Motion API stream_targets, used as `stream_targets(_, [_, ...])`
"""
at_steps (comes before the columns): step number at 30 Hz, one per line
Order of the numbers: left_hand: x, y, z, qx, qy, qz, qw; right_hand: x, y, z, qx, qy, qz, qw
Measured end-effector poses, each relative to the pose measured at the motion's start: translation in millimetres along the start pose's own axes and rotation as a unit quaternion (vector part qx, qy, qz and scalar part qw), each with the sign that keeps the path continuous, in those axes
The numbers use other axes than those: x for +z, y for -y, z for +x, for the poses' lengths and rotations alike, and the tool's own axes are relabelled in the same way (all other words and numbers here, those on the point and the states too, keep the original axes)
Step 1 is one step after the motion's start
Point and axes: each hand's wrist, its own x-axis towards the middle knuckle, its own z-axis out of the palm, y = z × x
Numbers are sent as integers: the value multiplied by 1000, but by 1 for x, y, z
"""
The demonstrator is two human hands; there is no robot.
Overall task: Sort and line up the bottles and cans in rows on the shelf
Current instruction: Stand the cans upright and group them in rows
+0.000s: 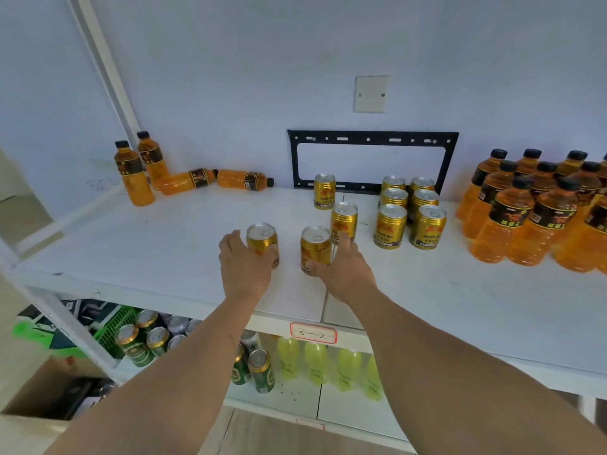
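Cans, gold with ribbed shoulders and pull-tab tops, are spread over the middle of the white shelf (164,244): six already stand in a tidy two-by-three block (409,211) toward the right, four are loose. The left hand (244,266) is wrapped round the side of the nearest loose can (261,239), fingers curled about its body. The right hand (341,267) is set against a second loose can (315,249), thumb across its lower front, fingers reaching round the far side; whether the grip is fully closed cannot be told. Two more loose cans (344,221) are seen just behind. Judged as rigid, smooth, likely full and moderately heavy; a mid-body hold is best, tops avoided. Orange bottles are grouped upright at far right (525,218), while at far left two stand and two lie flat (213,180); those are judged softer-walled and prone to rolling.
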Motion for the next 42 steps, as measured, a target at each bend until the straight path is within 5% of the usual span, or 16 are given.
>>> stream_targets(11, [25,39,52,-35,192,-157,968,59,28,36,153,-105,129,974])
stream_targets(26, [30,16,17,-11,275,-258,926,13,-1,9,172,-246,354,886])
stream_targets(35, [60,-52,-40,51,334,-285,897,-54,-57,-5,161,-257,265,915])
stream_targets(42, [95,-94,-71,61,321,-252,911,-92,-121,6,156,-209,251,932])
